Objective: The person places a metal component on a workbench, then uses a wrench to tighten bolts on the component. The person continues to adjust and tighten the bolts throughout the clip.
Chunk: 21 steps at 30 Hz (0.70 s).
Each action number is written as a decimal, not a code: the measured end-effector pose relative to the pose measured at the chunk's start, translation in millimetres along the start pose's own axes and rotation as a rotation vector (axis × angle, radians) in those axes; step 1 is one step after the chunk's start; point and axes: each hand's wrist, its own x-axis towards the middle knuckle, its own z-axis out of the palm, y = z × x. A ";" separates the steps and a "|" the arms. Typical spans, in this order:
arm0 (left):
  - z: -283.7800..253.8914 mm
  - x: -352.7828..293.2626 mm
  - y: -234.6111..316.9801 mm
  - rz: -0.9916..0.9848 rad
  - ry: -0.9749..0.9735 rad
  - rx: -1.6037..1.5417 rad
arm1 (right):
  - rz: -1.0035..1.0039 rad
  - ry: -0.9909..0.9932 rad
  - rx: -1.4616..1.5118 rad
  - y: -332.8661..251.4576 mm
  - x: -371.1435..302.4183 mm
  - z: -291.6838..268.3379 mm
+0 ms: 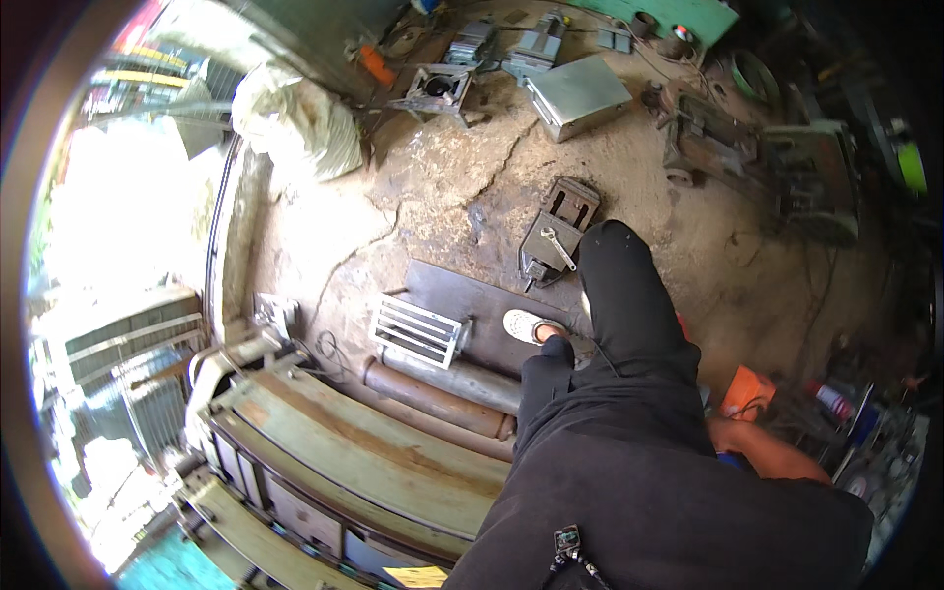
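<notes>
My right hand (730, 434) is down at my right side, partly behind my dark clothing. It is close to an orange object (747, 391), and a bit of blue (730, 459) shows just below it. The fingers are hidden, so whether they grip anything is unclear. My left hand is out of the picture. On the floor ahead of my knee lies a metal machine vise (539, 239) with a spanner (560, 249) resting on it.
A long machine bed (344, 442) runs along the left, beside a rusty pipe (433, 398) and a slatted metal frame (418, 329). Farther off are a grey metal box (580, 96), a stove-like stand (438, 90) and a white sack (300, 123). Heavy machine parts (718, 143) stand right.
</notes>
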 end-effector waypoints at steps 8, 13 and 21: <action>-68.6 4.7 40.9 0.012 0.055 0.180 | 0.141 0.282 0.650 -55.5 76.9 72.6; -88.5 -5.9 64.2 0.001 0.130 0.229 | 0.153 0.234 0.644 -61.6 99.7 50.7; -125.2 -33.6 92.2 -0.017 0.249 0.263 | 0.276 0.194 0.532 -67.6 118.9 -20.9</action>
